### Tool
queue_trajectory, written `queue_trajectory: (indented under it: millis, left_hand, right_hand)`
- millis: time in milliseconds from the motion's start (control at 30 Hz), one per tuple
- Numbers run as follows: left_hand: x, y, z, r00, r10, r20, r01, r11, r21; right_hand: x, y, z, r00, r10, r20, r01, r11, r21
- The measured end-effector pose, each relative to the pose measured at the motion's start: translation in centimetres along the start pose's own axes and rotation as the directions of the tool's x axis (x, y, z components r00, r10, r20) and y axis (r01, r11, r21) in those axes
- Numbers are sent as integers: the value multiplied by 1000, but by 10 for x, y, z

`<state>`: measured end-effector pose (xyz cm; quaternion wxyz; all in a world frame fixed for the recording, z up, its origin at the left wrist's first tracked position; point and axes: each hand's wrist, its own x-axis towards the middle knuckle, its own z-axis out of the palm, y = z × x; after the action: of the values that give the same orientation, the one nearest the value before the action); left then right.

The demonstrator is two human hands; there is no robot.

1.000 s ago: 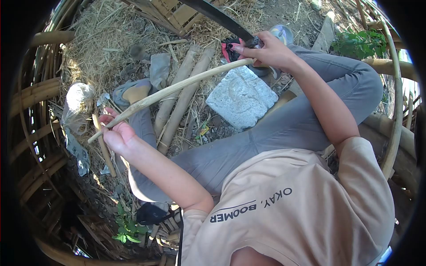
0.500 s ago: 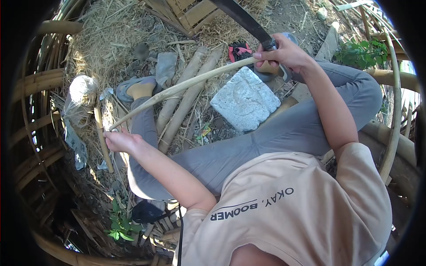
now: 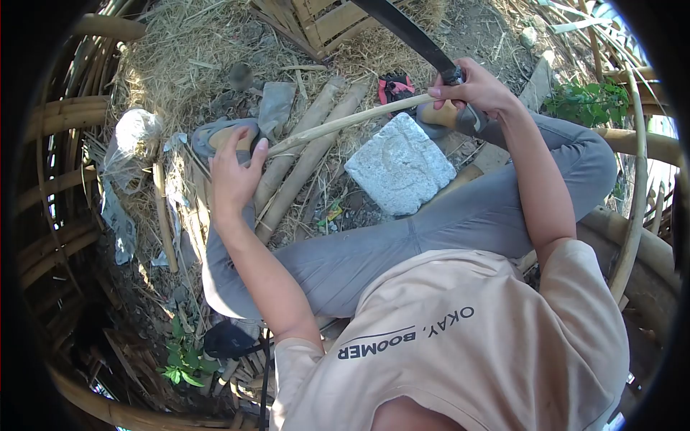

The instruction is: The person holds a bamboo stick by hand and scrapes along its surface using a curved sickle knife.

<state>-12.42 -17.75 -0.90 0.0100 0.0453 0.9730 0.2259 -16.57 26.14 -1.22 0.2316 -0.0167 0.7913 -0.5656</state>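
Note:
My right hand (image 3: 480, 90) is closed round the handle of a machete (image 3: 410, 32), whose dark curved blade points up and away. The same hand pinches one end of a thin bamboo stick (image 3: 352, 119) under the thumb. From there the stick slants down to the left, over the ground. At its other end is my left hand (image 3: 236, 172), fingers stretched and thumb apart, with the thumb tip right by the stick's end. A pale square stone block (image 3: 400, 164) lies between my legs, below the stick.
Two bamboo poles (image 3: 305, 154) lie on the straw-strewn ground left of the block. A red and black item (image 3: 395, 87) lies beyond the block. A clear plastic bag (image 3: 136, 136) sits at the left, and a slatted bamboo structure (image 3: 323, 25) stands at the top.
My left hand has moved up and inward, and its fingers have opened from their closed grip at the stick's end. The stick's left end has risen and now looks shorter. My right hand keeps its grip.

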Motion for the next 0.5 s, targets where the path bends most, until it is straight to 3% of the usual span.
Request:
queue_trajectory:
  millis: [67, 167, 200, 300, 333, 433, 500]
  left_hand:
    - [-8, 5, 2, 967, -9, 256, 54, 984, -169]
    - [-5, 17, 9, 861, -137, 490, 191, 980, -62]
    - [-4, 18, 18, 852, -93, 515, 134, 990, -43]
    - [1, 14, 53, 630, -22, 776, 367, 889, -274]
    - [0, 13, 59, 514, 86, 854, 408, 851, -331]
    - [-5, 18, 65, 430, 75, 900, 471, 832, -294]
    - [-6, 21, 61, 519, 95, 849, 450, 815, -366]
  right_hand:
    - [-3, -5, -10, 1000, 4, 4, -3, 999, -40]
    - [-9, -7, -26, 1000, -5, -8, 5, 999, -50]
    - [-12, -8, -30, 1000, -19, -19, 18, 999, -50]
    - [-17, -11, -40, 999, -38, -36, 36, 997, -64]
    - [-17, -11, -43, 998, -43, -39, 40, 997, -71]
    - [-21, -14, -43, 984, -70, -166, 47, 989, -138]
    - [-20, -13, -44, 952, -106, -288, 42, 975, -220]
